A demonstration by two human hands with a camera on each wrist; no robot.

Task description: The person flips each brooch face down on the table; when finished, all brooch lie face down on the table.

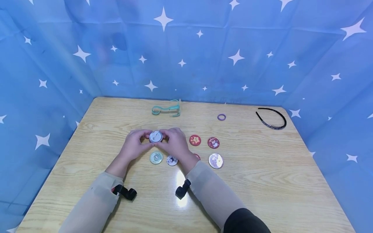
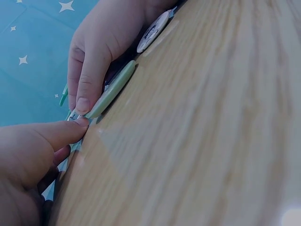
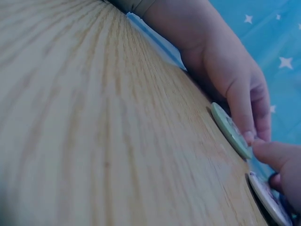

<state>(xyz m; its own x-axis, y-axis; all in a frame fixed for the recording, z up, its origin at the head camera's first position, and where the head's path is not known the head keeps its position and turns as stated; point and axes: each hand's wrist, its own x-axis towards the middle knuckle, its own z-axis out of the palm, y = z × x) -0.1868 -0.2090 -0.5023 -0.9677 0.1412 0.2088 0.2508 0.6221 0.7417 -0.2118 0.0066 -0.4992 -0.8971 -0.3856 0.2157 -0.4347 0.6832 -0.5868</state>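
A round pin badge point(image 1: 155, 137) is held between both hands, its silvery back and pin facing up in the head view. My left hand point(image 1: 135, 142) pinches its left edge with thumb and fingers. On the opposite edge, my right hand point(image 1: 176, 144) grips it the same way. Both thumbs meet at the near rim. Just below the hands lie a light green badge point(image 1: 156, 157) and a white badge point(image 1: 172, 160) with a dark figure, the latter partly covered by the right hand. The wrist views show the green badge point(image 2: 113, 89) flat on the table beside the fingertips.
Right of the hands lie a red star badge point(image 1: 195, 140), a red snowman badge point(image 1: 213, 142), a shiny pale badge point(image 1: 216, 160) and another red one, mostly hidden by the right wrist. Farther back are a teal wire-like object point(image 1: 167, 108), a purple hair tie point(image 1: 221, 117) and a black headband point(image 1: 274, 119).
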